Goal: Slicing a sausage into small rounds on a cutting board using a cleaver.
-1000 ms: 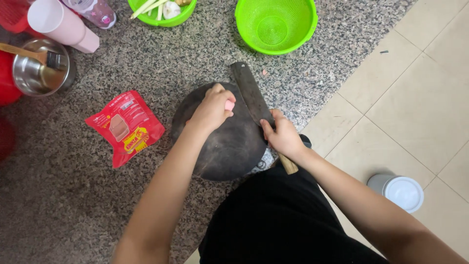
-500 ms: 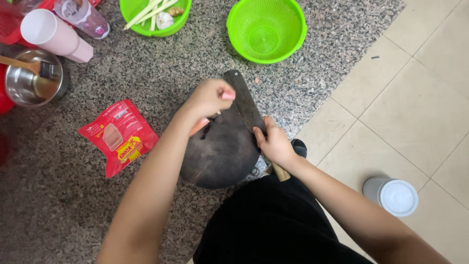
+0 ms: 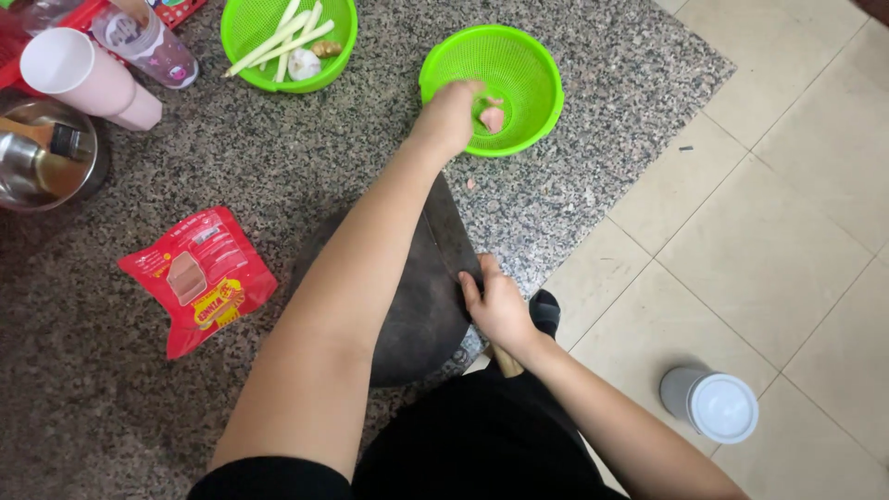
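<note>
Two hands busy: my right hand (image 3: 498, 310) grips the cleaver (image 3: 451, 233) handle, blade lying flat on the dark round board (image 3: 421, 315) close to me. Further out, my left hand (image 3: 451, 113) reaches over the green basket (image 3: 532, 69), fingers loose beside a pink meat piece (image 3: 493, 118) inside. Red packet (image 3: 199, 287) lies left of the board.

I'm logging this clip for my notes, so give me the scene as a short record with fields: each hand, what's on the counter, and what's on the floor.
Left hand: reaching over the rim of the green basket, beside a pink piece inside it
Right hand: gripping the cleaver, which lies on the dark round board
Counter: second green basket with pale stalks, red packet, pink cup, metal pot
Floor: white-lidded container on tiles
</note>
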